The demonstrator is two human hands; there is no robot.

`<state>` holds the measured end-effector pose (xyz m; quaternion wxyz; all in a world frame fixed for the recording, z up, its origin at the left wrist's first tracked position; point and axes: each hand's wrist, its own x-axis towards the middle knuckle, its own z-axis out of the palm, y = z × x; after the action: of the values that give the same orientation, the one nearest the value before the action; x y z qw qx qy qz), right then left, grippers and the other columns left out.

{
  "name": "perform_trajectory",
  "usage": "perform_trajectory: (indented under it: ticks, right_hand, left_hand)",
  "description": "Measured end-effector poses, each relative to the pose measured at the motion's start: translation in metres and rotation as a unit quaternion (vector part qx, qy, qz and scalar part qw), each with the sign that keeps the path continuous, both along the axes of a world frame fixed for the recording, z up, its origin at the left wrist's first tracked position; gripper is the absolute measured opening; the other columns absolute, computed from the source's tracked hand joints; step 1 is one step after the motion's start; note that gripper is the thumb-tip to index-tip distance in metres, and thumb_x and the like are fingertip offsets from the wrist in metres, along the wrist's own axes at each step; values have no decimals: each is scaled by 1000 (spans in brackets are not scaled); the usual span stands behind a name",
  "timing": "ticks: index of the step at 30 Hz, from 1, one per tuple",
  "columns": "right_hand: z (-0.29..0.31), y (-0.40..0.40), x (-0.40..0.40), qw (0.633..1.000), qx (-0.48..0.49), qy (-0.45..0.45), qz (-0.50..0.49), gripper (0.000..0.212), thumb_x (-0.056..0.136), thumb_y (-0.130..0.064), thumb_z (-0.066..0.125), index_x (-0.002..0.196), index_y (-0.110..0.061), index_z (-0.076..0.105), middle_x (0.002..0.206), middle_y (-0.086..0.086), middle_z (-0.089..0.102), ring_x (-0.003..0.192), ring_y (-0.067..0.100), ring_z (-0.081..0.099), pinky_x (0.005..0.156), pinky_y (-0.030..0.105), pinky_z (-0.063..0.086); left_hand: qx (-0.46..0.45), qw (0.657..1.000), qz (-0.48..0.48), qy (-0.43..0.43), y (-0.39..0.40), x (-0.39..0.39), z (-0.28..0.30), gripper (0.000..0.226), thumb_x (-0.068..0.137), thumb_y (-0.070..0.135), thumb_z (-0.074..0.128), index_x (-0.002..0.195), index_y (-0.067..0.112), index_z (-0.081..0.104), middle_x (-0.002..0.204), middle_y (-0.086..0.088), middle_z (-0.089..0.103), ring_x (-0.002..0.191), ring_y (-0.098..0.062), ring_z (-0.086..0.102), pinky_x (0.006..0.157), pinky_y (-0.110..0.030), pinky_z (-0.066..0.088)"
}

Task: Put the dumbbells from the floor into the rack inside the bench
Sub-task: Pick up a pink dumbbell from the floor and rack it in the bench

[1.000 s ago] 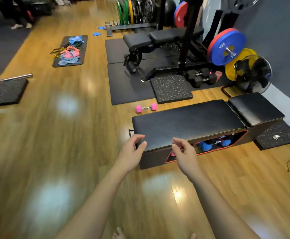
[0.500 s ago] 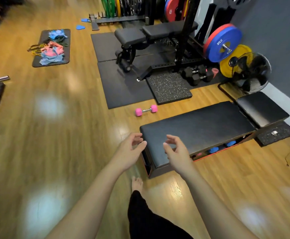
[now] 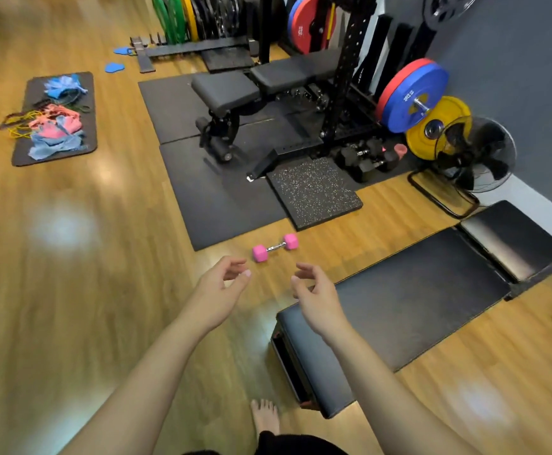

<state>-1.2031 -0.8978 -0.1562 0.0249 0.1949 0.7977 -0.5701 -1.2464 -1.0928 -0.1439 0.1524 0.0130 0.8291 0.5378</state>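
Note:
A small pink dumbbell (image 3: 275, 247) with a metal handle lies on the wooden floor, just in front of the black mats. The low black bench (image 3: 409, 300) stretches from the lower middle to the right; its inner rack is hidden from this angle. My left hand (image 3: 221, 287) hovers just below and left of the dumbbell, fingers loosely curled, holding nothing. My right hand (image 3: 315, 292) floats below and right of it, over the bench's near end, also loosely curled around nothing.
Black floor mats (image 3: 222, 195) and a speckled pad (image 3: 314, 192) lie beyond the dumbbell. A weight bench (image 3: 228, 90) and rack stand behind, with black dumbbells (image 3: 366, 156), coloured plates (image 3: 412, 96) and a fan (image 3: 474, 156) by the wall. My bare foot (image 3: 264, 415) steps forward.
I have stepped forward and left around the bench's end. The pink dumbbell is nearer to both hands. The rack opening with the blue dumbbells has passed out of sight.

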Motion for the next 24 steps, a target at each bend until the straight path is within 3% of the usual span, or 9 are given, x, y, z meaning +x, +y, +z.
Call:
perform_trajectory:
  ticks: [2, 8, 14, 17, 20, 22, 24]
  right_hand:
    - [-1, -10, -27, 1000, 7, -3, -9, 30, 95, -25, 57, 124, -24, 54, 107, -11, 60, 86, 34, 63, 71, 32, 51]
    - [-9, -50, -106, 997, 7, 4, -79, 26, 93, -27, 57, 119, -30, 53, 108, -11, 60, 89, 30, 65, 76, 32, 48]
    - [2, -103, -183, 986, -9, 35, -164, 22, 94, -19, 58, 108, -36, 52, 103, -11, 60, 90, 26, 65, 70, 26, 45]
    - [2, -118, -216, 976, -3, 52, -211, 22, 94, -18, 59, 108, -34, 53, 101, -14, 59, 96, 25, 64, 78, 35, 48]
    - [-4, -130, -229, 967, -22, 30, -252, 22, 93, -19, 59, 111, -30, 54, 101, -14, 57, 97, 25, 63, 82, 40, 50]
    - [-8, -131, -237, 962, -17, 25, -273, 22, 93, -21, 59, 110, -33, 54, 103, -12, 58, 94, 28, 64, 81, 42, 51]
    - [-14, -125, -250, 953, -29, 7, -302, 22, 94, -21, 58, 113, -31, 55, 104, -9, 59, 85, 28, 64, 74, 40, 51]
  left_hand:
    - [3, 1000, -20, 2, -6, -35, -2, 21, 94, 32, 61, 115, 32, 61, 109, 12, 67, 106, -5, 61, 95, -30, 47]
    - [13, 994, -102, 32, -25, -146, -2, 19, 94, 28, 61, 114, 30, 61, 103, 18, 67, 95, 10, 61, 89, -26, 47]
    - [8, 984, -177, 27, -69, -242, 0, 17, 93, 32, 62, 106, 42, 61, 108, 14, 68, 104, 0, 62, 98, -32, 48]
    - [8, 975, -221, 25, -83, -288, 1, 20, 92, 31, 62, 113, 34, 63, 108, 14, 69, 104, -2, 63, 99, -33, 48]
    - [-1, 969, -248, 9, -88, -318, 2, 23, 93, 28, 62, 116, 25, 63, 110, 10, 68, 101, -2, 63, 89, -21, 49]
    - [-8, 963, -271, 12, -83, -341, 2, 23, 93, 27, 62, 116, 24, 64, 110, 11, 68, 102, 1, 62, 89, -17, 48]
    - [-16, 956, -292, 14, -74, -369, -3, 21, 93, 26, 62, 114, 23, 65, 108, 11, 68, 103, -1, 63, 96, -23, 48]
